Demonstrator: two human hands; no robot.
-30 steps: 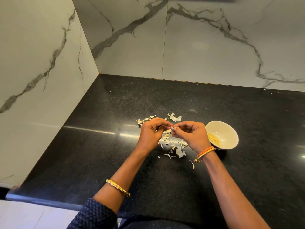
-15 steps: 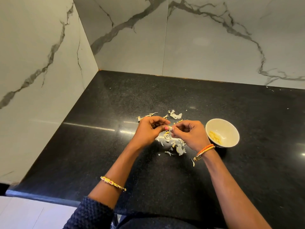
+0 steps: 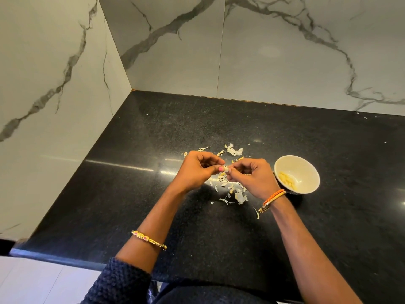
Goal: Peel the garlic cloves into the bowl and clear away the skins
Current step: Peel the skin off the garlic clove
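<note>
A: Where is the garlic clove [image 3: 227,170]?

B: Between the 2 hands, above the black countertop [image 3: 153,137]. Only a small pale bit of it shows where the fingertips meet.

A: How do the hands lie?

B: The left hand [image 3: 198,170] has its fingers curled, thumb and forefinger pinching the clove from the left. The right hand [image 3: 252,177] is curled too and pinches the same clove from the right. The 2 hands touch at the fingertips.

A: And the bowl [image 3: 306,170]?

B: A cream bowl stands on the countertop just right of the right hand, upright. Peeled cloves [image 3: 287,180] lie in its bottom, toward its left side; I cannot count them.

A: The skins [image 3: 237,193]?

B: Scattered on the countertop under and around the hands. 1 larger white piece lies beyond the hands, more lie under the right wrist, and 1 sliver lies nearer the person.

A: Anything on the arms?

B: A gold bangle [image 3: 149,239] on the left forearm, an orange braided band [image 3: 274,196] on the right wrist, and a dark knitted sleeve [image 3: 118,281] at the left elbow.

A: Behind?

B: Marble-patterned wall tiles [image 3: 274,51] meeting in a corner.
</note>
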